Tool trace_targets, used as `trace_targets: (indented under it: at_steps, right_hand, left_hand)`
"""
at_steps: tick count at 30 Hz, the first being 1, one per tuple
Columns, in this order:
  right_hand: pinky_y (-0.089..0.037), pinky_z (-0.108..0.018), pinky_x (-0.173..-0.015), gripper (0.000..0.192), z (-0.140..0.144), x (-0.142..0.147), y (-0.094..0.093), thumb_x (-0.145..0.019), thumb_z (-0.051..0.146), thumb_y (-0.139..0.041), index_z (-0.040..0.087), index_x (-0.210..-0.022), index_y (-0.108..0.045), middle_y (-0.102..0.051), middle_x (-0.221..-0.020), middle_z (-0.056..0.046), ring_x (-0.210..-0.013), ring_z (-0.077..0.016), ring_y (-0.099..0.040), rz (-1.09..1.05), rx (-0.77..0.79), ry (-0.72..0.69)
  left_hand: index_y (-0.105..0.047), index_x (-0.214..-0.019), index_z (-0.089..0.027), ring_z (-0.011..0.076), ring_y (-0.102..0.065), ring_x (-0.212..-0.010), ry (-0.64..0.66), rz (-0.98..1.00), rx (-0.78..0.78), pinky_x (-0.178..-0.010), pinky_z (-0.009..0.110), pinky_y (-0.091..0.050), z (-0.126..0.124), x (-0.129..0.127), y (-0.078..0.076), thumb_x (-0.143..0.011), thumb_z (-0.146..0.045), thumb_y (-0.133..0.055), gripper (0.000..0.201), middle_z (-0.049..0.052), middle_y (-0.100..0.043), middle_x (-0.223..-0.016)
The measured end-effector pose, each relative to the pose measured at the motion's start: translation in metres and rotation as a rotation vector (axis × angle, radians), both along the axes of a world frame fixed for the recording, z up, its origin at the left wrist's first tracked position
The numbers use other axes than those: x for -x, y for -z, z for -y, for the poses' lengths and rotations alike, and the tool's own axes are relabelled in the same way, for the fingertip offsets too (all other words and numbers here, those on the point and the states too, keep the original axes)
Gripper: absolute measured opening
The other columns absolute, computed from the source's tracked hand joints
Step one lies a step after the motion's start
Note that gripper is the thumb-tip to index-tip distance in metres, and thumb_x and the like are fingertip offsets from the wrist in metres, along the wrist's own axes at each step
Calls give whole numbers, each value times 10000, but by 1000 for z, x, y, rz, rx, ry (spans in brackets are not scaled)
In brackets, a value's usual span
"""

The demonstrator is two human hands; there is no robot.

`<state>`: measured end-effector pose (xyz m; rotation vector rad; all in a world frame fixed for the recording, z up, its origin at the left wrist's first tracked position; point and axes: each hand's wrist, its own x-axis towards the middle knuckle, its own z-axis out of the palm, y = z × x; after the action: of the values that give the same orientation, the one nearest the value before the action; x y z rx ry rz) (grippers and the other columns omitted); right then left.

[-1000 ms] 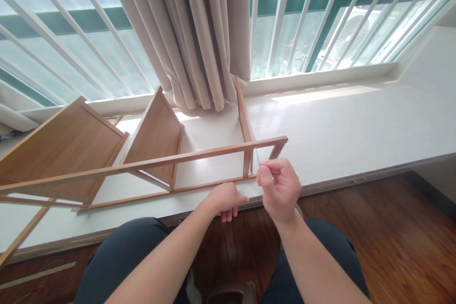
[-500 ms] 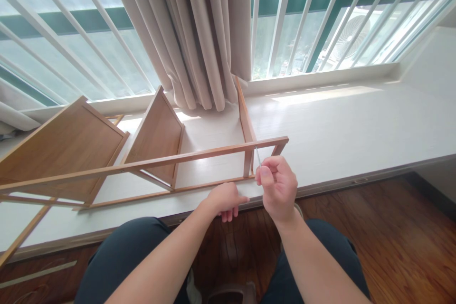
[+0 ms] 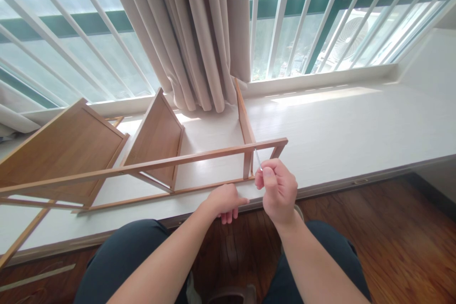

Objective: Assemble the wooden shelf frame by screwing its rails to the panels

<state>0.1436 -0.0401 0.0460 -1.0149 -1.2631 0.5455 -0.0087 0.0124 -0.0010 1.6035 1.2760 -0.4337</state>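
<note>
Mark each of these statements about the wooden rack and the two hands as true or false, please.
1. The right hand pinches a thin metal tool at the wooden rack. True.
2. The left hand is raised up to the curtain. False: it rests low at the edge of the white ledge, near the rack's lower rail.
3. The rack stands upright on the floor. False: it lies on its side on the white ledge.
4. The tool tip meets the rack near its right end. True.
5. The curtain hangs behind the rack. True.
</note>
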Motion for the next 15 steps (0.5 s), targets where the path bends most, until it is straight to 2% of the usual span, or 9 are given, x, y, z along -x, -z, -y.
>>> trace_targets:
  at_steps: [15]
  right_hand:
    - [-420, -242, -585, 208, 1, 1, -2, -1024, 297, -518, 208, -855, -598, -553, -627, 48, -583, -89, -518, -18, 11, -1]
  left_hand:
    - [-650, -534, -152, 197, -635, -441, -7, 9, 7, -428, 293, -448, 0, 0, 0, -869, -555, -489, 548, 122, -696, -584]
